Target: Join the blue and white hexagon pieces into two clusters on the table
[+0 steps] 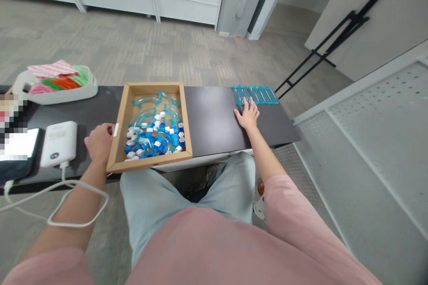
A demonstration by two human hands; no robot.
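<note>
My right hand lies with fingers apart at the right of the dark table, its fingertips on the near edge of a row of clear straight tubes with teal ends. My left hand is curled into a loose fist against the left wall of a cardboard box; nothing shows in it. Inside the box, curved clear teal tubes lie toward the back. Blue and white hexagonal connector pieces are heaped in its front half, with more curved tubes among them.
A white power bank with a white cable sits left of my hand; the cable loops over my left forearm. Farther left is a phone. Behind them stands a white basket of colourful items. A perforated white panel rises at right.
</note>
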